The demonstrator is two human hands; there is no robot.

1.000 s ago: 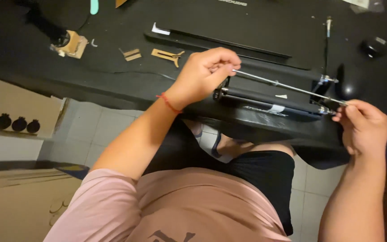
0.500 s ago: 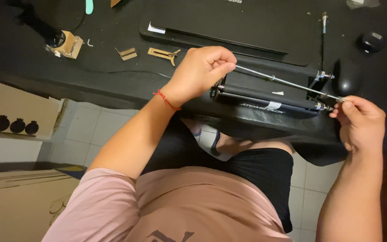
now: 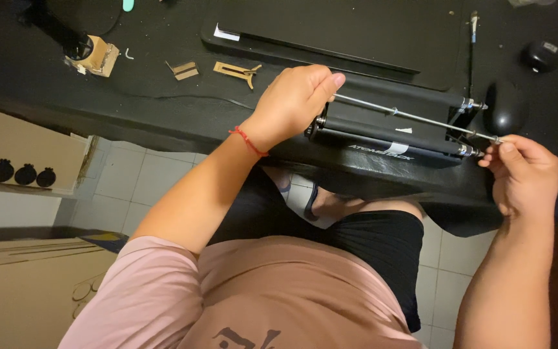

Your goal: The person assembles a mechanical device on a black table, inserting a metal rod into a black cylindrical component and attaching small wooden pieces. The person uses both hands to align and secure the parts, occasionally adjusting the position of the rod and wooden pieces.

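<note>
One rod [image 3: 414, 117] – two hands: left hand [image 3: 292, 103] | right hand [image 3: 521, 171] | two rollers [image 3: 389, 129]

Left hand [image 3: 292, 103]: I am curling it into a loose fist, thumb extended, forearm reaching up from lower left. Right hand [image 3: 518, 171]: I am pinching with thumb and forefinger, remaining fingers folded, forearm rising straight from the lower right

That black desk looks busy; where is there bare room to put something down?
Bare patches on the black desk: between the wooden block and the small wooden pieces, and along the front edge below them. The right side is crowded: both hands, the black rollers, thin metal rod and mouse.
</note>
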